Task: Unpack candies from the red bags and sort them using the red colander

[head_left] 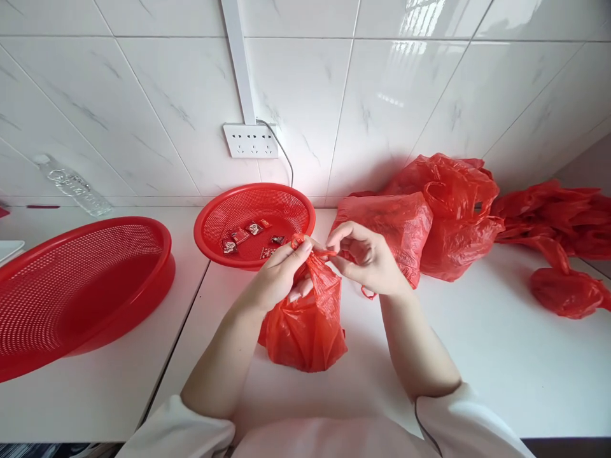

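We have both hands at the neck of a red plastic bag, which sits low and bulging in front of us on the white desk, near the middle of our view. Our left hand is closed around the gathered top, thumb pressed over the bunched plastic and the other fingers curled beneath it. Our right hand pinches a twisted strand of the same bag between thumb and index finger, with its remaining fingers loosely bent. We cannot tell what the bag contains.

Just beyond our left hand stands a small red basket with perforated sides, and in it we see a few small wrapped packets. A larger red basket stands farther to the left, cut off by the edge of our view, and behind it a clear plastic bottle leans at a slant near the tiled wall. Behind our right hand, filled red bags stand close together against the wall. Farther right we find a crumpled heap of red plastic, with a small knotted bundle in front of it. A white socket panel is fixed above the small basket, a thin cable running down from it.
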`<state>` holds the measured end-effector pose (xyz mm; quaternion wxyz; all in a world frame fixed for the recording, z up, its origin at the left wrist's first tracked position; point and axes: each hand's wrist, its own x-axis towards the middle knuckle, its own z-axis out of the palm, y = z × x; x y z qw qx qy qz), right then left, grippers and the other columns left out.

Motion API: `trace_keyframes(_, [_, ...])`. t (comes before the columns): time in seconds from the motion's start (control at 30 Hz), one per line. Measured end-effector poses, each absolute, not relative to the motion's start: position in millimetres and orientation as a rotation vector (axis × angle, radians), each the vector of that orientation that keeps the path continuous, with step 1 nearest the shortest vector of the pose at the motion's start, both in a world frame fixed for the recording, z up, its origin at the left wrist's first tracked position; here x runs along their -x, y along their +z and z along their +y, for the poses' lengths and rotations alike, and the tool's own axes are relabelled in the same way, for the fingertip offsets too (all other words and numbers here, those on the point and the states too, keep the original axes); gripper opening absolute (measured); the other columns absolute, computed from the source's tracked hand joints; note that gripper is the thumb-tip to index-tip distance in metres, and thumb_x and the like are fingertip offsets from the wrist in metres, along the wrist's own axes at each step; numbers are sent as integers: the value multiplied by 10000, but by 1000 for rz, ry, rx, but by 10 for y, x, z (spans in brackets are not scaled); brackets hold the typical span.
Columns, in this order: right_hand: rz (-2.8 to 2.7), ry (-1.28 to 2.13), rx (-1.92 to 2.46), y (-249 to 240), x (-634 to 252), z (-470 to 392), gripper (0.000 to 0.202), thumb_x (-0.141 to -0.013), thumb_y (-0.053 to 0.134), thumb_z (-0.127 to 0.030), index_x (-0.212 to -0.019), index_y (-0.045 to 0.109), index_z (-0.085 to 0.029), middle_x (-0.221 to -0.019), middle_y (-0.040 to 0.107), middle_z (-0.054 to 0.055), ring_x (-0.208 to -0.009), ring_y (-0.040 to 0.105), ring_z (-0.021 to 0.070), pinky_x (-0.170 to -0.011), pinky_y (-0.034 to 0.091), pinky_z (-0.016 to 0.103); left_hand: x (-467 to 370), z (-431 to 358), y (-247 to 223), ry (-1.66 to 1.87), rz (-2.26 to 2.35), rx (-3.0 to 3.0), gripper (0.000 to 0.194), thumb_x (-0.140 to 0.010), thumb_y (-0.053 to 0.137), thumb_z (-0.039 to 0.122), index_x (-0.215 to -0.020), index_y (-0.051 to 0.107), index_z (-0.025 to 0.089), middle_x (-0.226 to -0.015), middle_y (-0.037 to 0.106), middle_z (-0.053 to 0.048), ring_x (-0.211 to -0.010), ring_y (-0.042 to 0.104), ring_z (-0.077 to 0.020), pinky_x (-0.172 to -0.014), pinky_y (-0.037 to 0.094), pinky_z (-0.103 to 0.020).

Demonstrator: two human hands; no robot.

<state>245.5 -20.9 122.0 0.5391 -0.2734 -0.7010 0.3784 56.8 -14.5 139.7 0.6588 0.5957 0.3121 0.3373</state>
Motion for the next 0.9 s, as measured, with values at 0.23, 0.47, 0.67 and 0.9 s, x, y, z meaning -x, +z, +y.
trace_keyframes(0.23, [-2032, 748, 628, 1309, -2708, -346, 196, -733, 589, -44, -819, 578, -221, -769, 575, 3, -613, 507, 106, -482, 399, 228, -540, -31, 1392, 782, 719, -1178, 368, -924, 460, 447, -1049, 639, 150, -423, 469, 41, -361, 410, -70, -415, 332, -197])
trace_keyframes(0.47, [-2345, 691, 743, 1368, -2604, -390, 162, -799, 548, -68, -851, 596, -214, -815, 611, -1, -615, 487, 96, -508, 384, 232, -528, 20, 1378, 735, 671, -1150, 309, -936, 400, 440, -929, 582, 190, -704, 641, -36, -523, 616, -133, -458, 436, -218])
trace_keyframes(0.67, [-1761, 827, 714, 1254, -2421, -225, 150, -885, 571, -272, -1023, 590, -216, -1058, 601, 56, -871, 578, 145, -740, 496, 284, -488, -86, 1334, 984, 979, -2362, 220, -931, 434, 323, -909, 620, 208, -675, 607, -22, -594, 576, -155, -574, 431, -274])
trace_keyframes(0.9, [-1543, 1268, 712, 1039, -2276, -18, 359, -953, 442, -380, -1283, 488, -247, -1022, 626, 40, -807, 581, 127, -656, 484, 254, -522, 48, 1242, 1206, 517, -2478, 462, -942, 363, 177, -1400, 394, 230, -1243, 556, -112, -1137, 538, -217, -943, 472, -385])
